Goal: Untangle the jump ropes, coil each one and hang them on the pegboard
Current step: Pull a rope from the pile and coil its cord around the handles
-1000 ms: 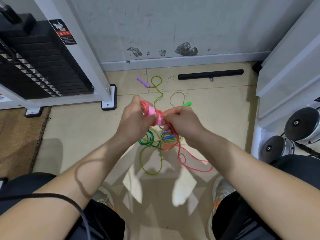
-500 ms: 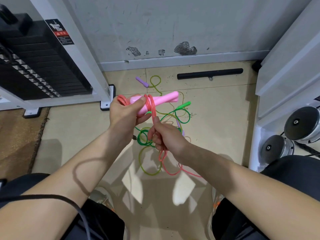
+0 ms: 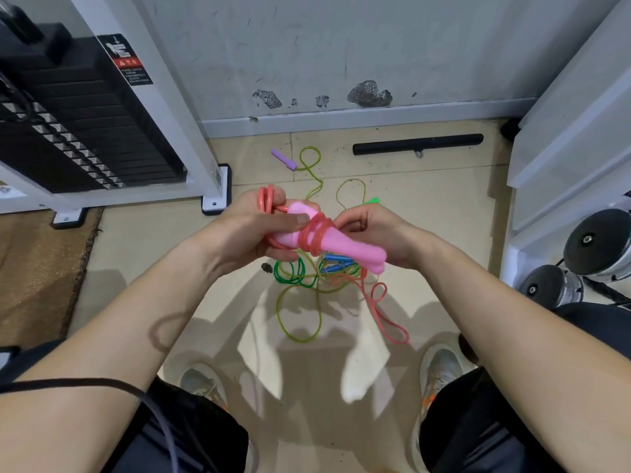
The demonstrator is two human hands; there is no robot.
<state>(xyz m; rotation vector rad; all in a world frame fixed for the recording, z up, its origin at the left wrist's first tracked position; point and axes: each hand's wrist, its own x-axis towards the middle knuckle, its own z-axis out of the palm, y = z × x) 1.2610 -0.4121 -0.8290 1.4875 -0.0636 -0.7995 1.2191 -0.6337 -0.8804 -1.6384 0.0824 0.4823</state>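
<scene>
A: Head view: pink handles [image 3: 341, 245] are being gripped in the left hand [image 3: 246, 230], thumb on top, serving as a core for the coral rope [image 3: 316, 233] wraps.
B: Right hand [image 3: 379, 233]?
A: Fingers curled, cord apparently being pinched beside the wraps, likely for tension. Loose tail is hanging into the floor tangle [image 3: 300, 274] below.

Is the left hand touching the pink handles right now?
Touching. Head view: the left hand grips the pink handles, thumb lying across them.
</scene>
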